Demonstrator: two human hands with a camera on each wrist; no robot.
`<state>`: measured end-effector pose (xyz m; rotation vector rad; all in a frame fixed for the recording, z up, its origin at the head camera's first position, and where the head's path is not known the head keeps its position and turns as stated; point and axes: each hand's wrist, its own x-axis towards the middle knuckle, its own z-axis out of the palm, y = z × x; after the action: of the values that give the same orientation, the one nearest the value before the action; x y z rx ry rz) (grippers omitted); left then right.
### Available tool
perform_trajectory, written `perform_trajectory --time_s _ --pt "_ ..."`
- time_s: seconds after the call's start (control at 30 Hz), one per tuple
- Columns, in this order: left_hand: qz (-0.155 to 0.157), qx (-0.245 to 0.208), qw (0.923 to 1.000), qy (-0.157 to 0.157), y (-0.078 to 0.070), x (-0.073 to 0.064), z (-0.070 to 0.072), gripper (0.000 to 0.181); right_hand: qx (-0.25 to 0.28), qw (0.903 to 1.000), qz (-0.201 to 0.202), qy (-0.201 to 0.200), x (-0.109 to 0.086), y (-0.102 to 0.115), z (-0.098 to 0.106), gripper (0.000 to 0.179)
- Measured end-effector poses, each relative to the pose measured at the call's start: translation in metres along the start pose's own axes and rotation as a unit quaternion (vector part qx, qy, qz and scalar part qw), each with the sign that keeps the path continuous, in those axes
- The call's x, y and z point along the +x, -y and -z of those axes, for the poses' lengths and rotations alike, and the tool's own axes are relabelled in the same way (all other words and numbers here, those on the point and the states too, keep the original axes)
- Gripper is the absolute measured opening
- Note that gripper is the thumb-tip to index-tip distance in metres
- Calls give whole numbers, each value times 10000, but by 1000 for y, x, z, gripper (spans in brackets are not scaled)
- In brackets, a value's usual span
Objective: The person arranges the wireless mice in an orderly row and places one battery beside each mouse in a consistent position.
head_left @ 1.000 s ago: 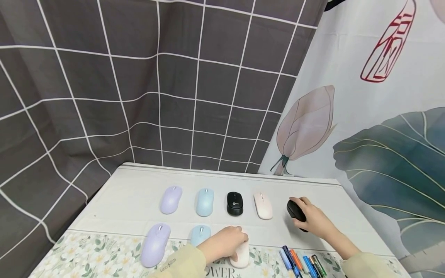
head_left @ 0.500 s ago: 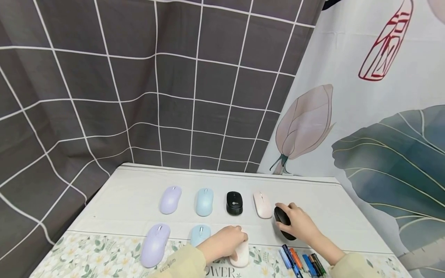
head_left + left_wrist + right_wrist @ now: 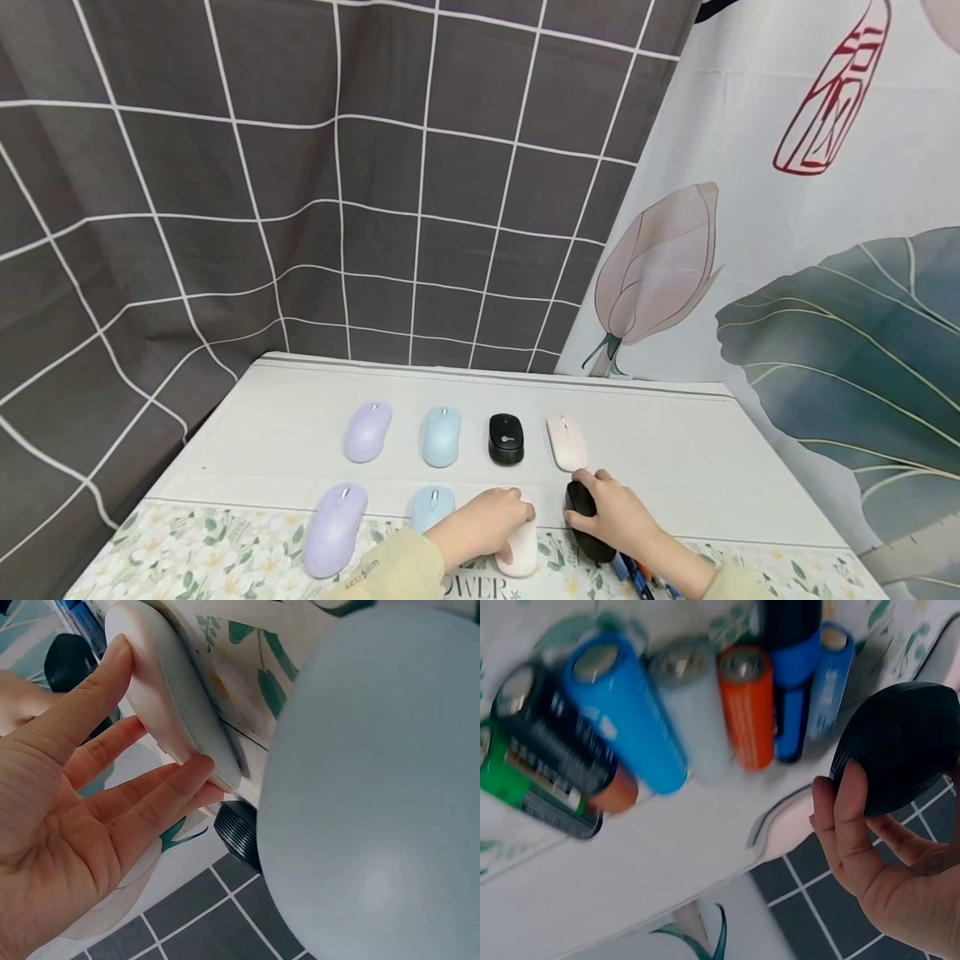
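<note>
Left hand [image 3: 486,521] grips pink mouse [image 3: 519,557], right hand [image 3: 617,515] black mouse [image 3: 900,742], and drifting toward 5 o'clock could totally scatter batteries [image 3: 746,712].

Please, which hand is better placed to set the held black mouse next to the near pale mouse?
Probably the right hand: it holds the black mouse, just to the right of the near pale mouse. The left hand is occupied, gripping that pale mouse.

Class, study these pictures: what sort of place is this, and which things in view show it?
Probably an improvised indoor tabletop workspace: a dark grey, white-gridded fabric drape hangs behind a white, partly floral table covering bearing smooth, rounded computer mice in lilac, pale blue, black and pale pink.
</note>
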<state>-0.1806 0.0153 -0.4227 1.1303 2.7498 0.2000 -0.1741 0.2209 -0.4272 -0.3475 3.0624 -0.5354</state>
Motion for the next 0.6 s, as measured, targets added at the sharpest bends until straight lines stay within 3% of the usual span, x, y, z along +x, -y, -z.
perform_trajectory --time_s 0.3,0.6 --pt "-56 137 9999 22 -1 0 1 58 -172 9994 138 260 -2 5 -16 48" --pt "-94 160 9998 -13 0 1 -2 57 -606 9981 121 -11 -2 11 -22 47"
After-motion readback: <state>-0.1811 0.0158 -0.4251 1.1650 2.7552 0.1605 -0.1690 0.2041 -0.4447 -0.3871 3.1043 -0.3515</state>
